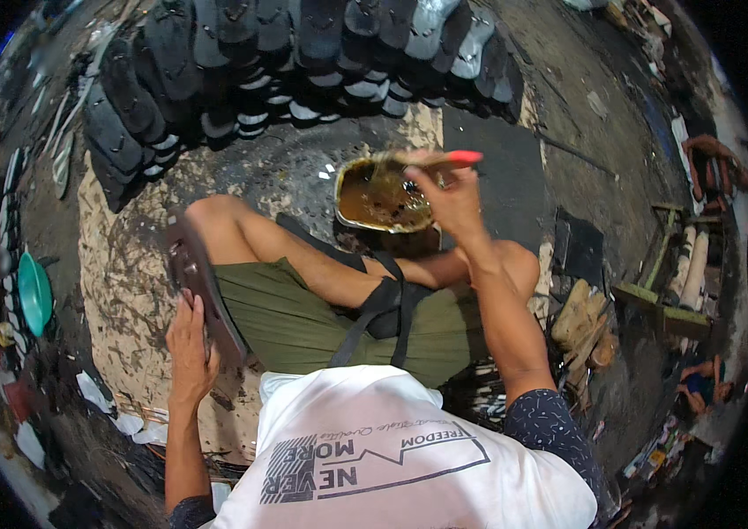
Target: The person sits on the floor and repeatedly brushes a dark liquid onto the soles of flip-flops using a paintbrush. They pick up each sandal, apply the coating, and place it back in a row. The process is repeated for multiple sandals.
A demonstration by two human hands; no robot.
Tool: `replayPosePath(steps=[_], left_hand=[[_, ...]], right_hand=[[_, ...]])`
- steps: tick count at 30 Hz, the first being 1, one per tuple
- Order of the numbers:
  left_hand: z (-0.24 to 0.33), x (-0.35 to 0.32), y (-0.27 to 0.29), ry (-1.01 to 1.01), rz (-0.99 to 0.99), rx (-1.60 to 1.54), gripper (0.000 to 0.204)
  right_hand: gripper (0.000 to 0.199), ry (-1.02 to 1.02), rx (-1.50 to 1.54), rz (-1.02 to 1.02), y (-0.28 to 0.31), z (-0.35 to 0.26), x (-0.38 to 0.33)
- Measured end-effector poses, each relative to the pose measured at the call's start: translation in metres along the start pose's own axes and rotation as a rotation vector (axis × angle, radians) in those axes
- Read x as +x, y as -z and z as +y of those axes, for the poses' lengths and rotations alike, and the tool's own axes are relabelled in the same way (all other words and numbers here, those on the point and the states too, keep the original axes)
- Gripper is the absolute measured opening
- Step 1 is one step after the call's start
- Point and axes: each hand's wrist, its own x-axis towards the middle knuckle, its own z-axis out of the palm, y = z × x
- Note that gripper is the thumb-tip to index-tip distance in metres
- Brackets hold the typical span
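Note:
My left hand [189,351] is closed on the lower end of a dark brown sandal sole [194,275], held tilted on edge beside my left knee. In front of my crossed legs, my right hand [455,201] grips a brush with a red handle tip [464,157]. The brush's bristle end is blurred over an open container [383,229] with a crumpled rim. Brown, glue-like liquid with dark lumps fills much of the container.
Stacked black sandal soles [242,40] form a curved wall across the far side. A black sheet [497,176] lies right of the container, on stained cardboard [118,273]. Wood pieces [581,326] lie to the right; a green basin [35,295] stands far left. Other people sit at both edges.

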Motion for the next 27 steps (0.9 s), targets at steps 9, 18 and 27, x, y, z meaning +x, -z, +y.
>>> replayPosePath(steps=[9, 18, 27], left_hand=[[0.04, 0.068, -0.032, 0.307, 0.398, -0.569, 0.074], [0.141, 0.147, 0.038, 0.239, 0.356, -2.148, 0.052], [0.174, 0.152, 0.014, 0.201, -0.013, -2.592, 0.053]], right_hand=[[0.025, 0.005, -0.441, 0.194, 0.14, -0.007, -0.018], [0.028, -0.212, 0.715, 0.242, 0.021, -0.106, 0.002], [0.021, 0.575, 0.354, -0.048, -0.056, -0.142, -0.014]])
